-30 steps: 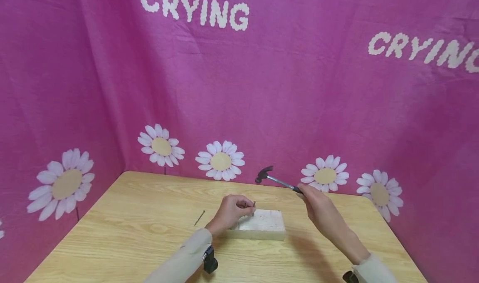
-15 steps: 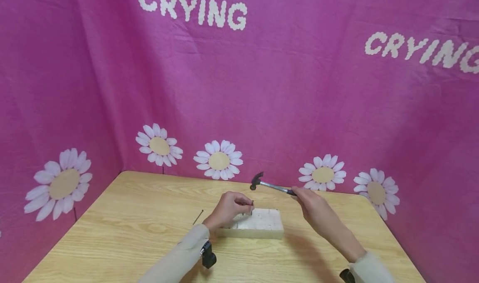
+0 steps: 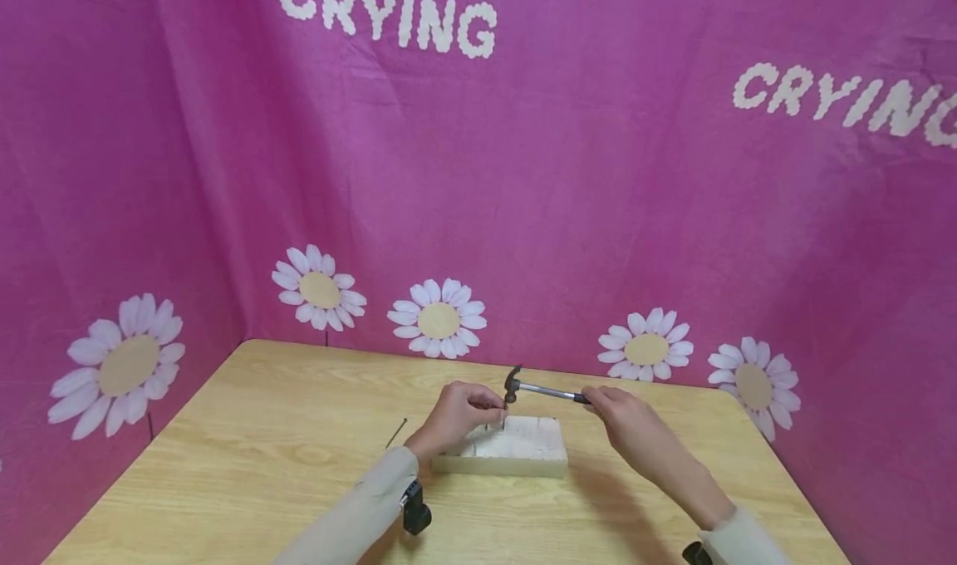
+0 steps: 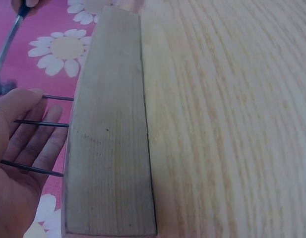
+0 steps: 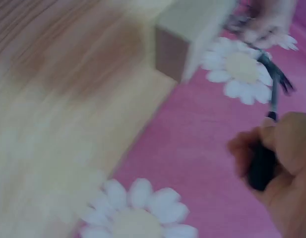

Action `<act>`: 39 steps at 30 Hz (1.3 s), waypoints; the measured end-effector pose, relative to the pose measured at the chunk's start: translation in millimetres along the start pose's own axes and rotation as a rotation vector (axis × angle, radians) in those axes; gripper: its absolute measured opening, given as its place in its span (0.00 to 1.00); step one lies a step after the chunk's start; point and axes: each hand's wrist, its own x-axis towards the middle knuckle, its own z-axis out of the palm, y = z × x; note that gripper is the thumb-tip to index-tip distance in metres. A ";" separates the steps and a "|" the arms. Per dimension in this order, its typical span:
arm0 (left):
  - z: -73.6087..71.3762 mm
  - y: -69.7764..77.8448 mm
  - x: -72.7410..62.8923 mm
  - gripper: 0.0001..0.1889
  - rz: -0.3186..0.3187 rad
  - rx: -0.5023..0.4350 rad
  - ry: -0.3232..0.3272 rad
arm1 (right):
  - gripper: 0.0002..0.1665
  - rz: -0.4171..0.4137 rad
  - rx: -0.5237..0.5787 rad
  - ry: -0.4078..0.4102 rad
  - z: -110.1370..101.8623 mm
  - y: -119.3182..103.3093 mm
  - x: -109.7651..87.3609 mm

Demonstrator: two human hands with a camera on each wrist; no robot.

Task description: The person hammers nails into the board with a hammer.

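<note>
A pale wooden block lies on the table, with three nails standing in its top face. My left hand pinches the nail farthest from the wrist between thumb and finger. Two other nails, a middle nail and a nearer nail, stand beside it near the palm. My right hand grips the black handle of a claw hammer. Its head is down at the top of the pinched nail; whether they touch I cannot tell. In the right wrist view the fingers curl round the handle.
A loose nail lies on the wooden table, left of the block. Behind the table hangs a pink cloth with daisies and white lettering. Another cloth side hangs at the left.
The hammer head has come down and slightly left, from above the block to the pinched nail's top. My left hand keeps its pinch with little movement.
</note>
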 end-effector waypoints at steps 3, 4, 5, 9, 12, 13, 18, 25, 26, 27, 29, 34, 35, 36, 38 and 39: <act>0.0 0.2 -0.2 0.06 -0.009 0.006 -0.006 | 0.15 0.003 -0.020 -0.011 0.6 -0.1 -1.8; -0.1 0.3 -0.6 0.07 -0.012 0.002 -0.012 | 0.16 0.018 -0.004 0.012 0.3 0.1 -2.5; -0.3 0.2 -1.0 0.08 -0.013 0.004 -0.018 | 0.17 0.030 0.011 0.042 -0.2 0.3 -2.8; -3.0 1.8 -1.7 0.08 -0.028 0.007 -0.030 | 0.18 0.046 0.068 0.098 0.2 -0.7 -1.9; -5.8 4.0 -1.8 0.07 -0.066 -0.015 -0.030 | 0.17 0.023 0.052 0.028 3.6 -2.8 -0.3; -6.4 4.9 -1.9 0.07 -0.085 -0.027 -0.031 | 0.16 0.018 0.040 0.004 4.8 -3.3 -0.2; -7.1 7.0 -2.4 0.08 -0.122 -0.067 -0.051 | 0.15 0.055 0.018 0.043 5.2 -3.4 0.3; -7.5 7.8 2.0 0.08 -0.101 -0.082 -0.054 | 0.13 0.048 0.044 0.014 6.5 -4.4 2.8; -7.0 7.5 2.1 0.08 -0.101 -0.080 -0.050 | 0.13 0.041 0.036 -0.006 7.6 -4.5 1.9; -6.4 7.1 1.9 0.08 -0.102 -0.080 -0.046 | 0.13 0.032 0.024 -0.015 8.3 -4.5 0.7; -5.0 6.3 1.0 0.08 -0.104 -0.078 -0.038 | 0.15 0.018 0.011 0.004 7.5 -3.4 -1.5; -3.4 5.2 0.7 0.09 -0.071 -0.060 -0.039 | 0.22 0.021 0.056 0.118 -1.4 0.0 -1.2; -3.3 5.5 0.8 0.09 -0.064 -0.059 -0.038 | 0.22 0.024 0.061 0.114 -2.2 -0.1 -0.7; -3.1 5.8 1.0 0.09 -0.060 -0.054 -0.035 | 0.20 0.019 0.054 0.093 -2.4 -0.5 -0.2; -2.7 6.6 1.3 0.08 -0.053 -0.051 -0.028 | 0.18 0.006 0.025 0.039 -2.0 -1.3 0.5; -2.6 7.0 1.5 0.07 -0.051 -0.047 -0.026 | 0.16 -0.005 0.007 0.018 -1.8 -1.6 0.6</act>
